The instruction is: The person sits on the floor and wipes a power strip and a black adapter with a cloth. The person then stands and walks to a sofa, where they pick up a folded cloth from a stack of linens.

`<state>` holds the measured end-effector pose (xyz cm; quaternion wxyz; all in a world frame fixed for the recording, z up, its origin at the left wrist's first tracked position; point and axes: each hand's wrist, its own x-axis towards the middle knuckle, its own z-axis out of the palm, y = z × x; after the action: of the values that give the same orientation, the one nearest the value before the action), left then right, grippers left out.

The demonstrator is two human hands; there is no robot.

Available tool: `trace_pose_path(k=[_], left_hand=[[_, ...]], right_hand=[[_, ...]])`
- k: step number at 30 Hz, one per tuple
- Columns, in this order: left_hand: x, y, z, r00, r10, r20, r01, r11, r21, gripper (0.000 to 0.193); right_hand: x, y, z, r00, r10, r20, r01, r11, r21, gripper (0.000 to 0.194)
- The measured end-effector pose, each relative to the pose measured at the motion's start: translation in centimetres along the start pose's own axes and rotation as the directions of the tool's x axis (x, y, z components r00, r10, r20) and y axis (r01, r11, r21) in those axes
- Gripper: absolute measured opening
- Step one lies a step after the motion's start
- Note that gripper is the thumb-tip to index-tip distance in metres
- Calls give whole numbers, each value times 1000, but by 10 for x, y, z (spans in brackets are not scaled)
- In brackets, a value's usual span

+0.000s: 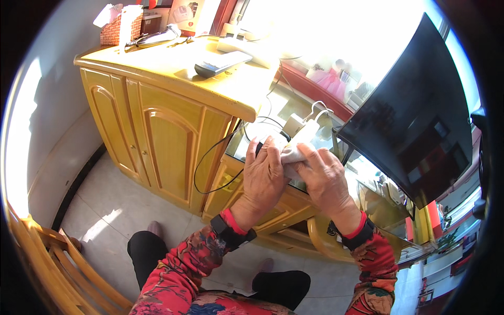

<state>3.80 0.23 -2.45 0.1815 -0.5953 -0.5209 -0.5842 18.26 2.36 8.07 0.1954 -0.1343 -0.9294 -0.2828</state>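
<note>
Both of my hands are close together over the glass-topped lower cabinet. My right hand (323,177) grips a crumpled light grey cloth (293,155). My left hand (263,179) rests its fingers on a white object (271,132) with a dark part; glare hides what it is. Just beyond my fingers a white power strip (308,132) has a white plug adapter (293,125) beside it, with white cables. A thin black cable (198,165) loops down to the left of my left hand.
A yellow wooden cabinet (169,141) stands at the left, bearing a remote control (222,64), an electric shaver or clipper (159,36) and a woven-pattern box (122,29). A large flat television (413,114) leans in at the right. A wooden chair (67,267) is at lower left.
</note>
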Motion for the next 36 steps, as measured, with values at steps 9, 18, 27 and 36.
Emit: trace_pose_path(k=[9, 18, 27, 36], left_hand=[[6, 4, -2, 999, -27, -29, 27, 1000, -9, 67], [4, 4, -5, 999, -35, 31, 34, 999, 33, 64], [5, 6, -5, 999, -34, -1, 34, 999, -15, 50], [5, 5, -4, 999, -38, 19, 38, 999, -17, 46]], right_hand=[[2, 35, -1, 969, 243, -46, -228, 951, 210, 49], [-10, 8, -1, 997, 74, 15, -75, 981, 177, 25], [-8, 15, -6, 1000, 1, 23, -2, 999, 41, 28], [-7, 9, -19, 927, 290, 237, -370, 802, 469, 43]])
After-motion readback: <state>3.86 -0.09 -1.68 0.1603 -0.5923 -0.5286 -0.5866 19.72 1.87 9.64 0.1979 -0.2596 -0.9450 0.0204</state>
